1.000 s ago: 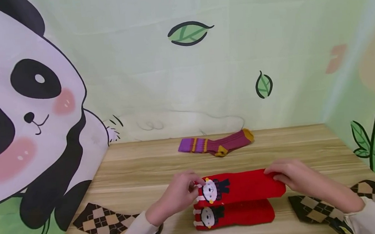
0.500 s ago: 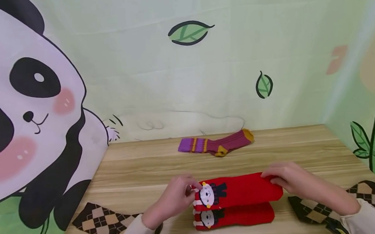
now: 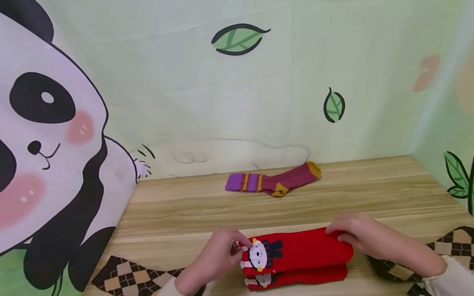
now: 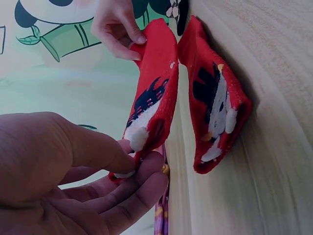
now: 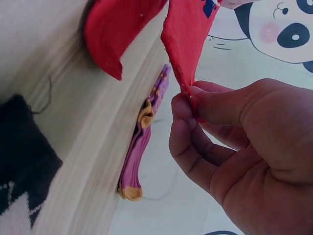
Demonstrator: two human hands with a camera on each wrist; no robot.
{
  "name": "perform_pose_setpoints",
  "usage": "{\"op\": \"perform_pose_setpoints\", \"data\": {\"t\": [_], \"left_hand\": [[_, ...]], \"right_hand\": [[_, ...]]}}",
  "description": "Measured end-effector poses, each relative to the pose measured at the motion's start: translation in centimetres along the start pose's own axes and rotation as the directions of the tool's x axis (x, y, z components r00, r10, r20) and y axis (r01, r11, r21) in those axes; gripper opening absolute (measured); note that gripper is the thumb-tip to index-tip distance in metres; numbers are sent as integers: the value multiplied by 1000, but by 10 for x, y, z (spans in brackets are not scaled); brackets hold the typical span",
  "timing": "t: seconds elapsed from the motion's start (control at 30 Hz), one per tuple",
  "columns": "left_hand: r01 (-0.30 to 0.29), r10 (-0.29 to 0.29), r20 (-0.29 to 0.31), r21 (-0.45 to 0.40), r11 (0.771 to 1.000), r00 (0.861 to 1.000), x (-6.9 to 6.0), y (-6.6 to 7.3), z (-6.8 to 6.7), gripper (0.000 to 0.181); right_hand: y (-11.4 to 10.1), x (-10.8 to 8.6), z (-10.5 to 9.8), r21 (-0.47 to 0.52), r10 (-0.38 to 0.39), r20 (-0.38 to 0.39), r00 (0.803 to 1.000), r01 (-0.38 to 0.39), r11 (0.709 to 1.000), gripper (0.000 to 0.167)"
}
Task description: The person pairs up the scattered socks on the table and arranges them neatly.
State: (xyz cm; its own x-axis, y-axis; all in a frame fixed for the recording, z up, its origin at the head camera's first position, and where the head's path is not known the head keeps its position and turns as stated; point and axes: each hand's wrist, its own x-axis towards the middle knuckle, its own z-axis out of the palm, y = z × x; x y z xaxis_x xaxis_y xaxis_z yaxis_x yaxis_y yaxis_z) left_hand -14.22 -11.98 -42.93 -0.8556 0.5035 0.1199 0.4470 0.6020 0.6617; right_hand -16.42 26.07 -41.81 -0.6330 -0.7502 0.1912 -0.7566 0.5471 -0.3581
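Note:
A red sock (image 3: 302,251) with a white bear in a dark scarf is held between both hands, raised off the table. My left hand (image 3: 217,259) pinches its striped cuff end, thumb against fingers, as the left wrist view shows. At the other end, my right hand (image 3: 363,235) pinches the far corner between thumb and fingers; the right wrist view shows that grip. A matching red sock (image 3: 312,275) lies on the table just below and nearer, largely covered by the held one in the head view. In the left wrist view a gap separates the lying sock (image 4: 215,103) from it.
A purple and maroon sock with mustard heel and toe (image 3: 274,182) lies at the back of the table (image 3: 183,211). Brown argyle socks lie at both sides, the left argyle sock (image 3: 126,279) and the right argyle sock (image 3: 462,244) partly behind the forearms. Panda-print cloth walls enclose the table.
Both hands have brought the held red sock nearer and slightly left, lowering it over the matching sock, which now shows less. The other socks stay put.

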Motion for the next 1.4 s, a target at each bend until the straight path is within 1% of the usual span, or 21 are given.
{"op": "perform_pose_setpoints", "data": {"t": [0.2, 0.4, 0.5, 0.7, 0.83, 1.1, 1.27, 1.4], "left_hand": [[28, -28, 33, -10, 1000, 999, -5, -3, 2, 21], [59, -58, 71, -15, 998, 996, -9, -6, 5, 22], [76, -74, 83, -18, 997, 994, -10, -7, 7, 21], [71, -69, 82, -25, 997, 994, -12, -10, 13, 19], [61, -60, 80, -18, 998, 995, -12, -12, 16, 19], [35, -36, 69, 18, 999, 997, -13, -14, 21, 11], [40, -41, 63, 28, 999, 997, -12, -17, 23, 11], [36, -39, 65, 51, 998, 997, -12, -19, 27, 10]], "right_hand": [[0, 1, 6, 33, -8, 14, 1000, 7, 999, 28], [0, 2, 13, 35, 23, 54, 998, -25, 999, 25], [0, 2, 16, 38, 22, 65, 998, -24, 999, 25], [0, 1, 23, 50, 19, 77, 997, -23, 998, 24], [1, 1, 26, 49, 23, 72, 997, -27, 998, 24], [3, 0, 31, 33, 28, 74, 997, -31, 999, 25], [2, 0, 33, 29, 33, 85, 996, -36, 999, 24], [3, -1, 36, 37, 43, 108, 993, -47, 998, 24]]}}
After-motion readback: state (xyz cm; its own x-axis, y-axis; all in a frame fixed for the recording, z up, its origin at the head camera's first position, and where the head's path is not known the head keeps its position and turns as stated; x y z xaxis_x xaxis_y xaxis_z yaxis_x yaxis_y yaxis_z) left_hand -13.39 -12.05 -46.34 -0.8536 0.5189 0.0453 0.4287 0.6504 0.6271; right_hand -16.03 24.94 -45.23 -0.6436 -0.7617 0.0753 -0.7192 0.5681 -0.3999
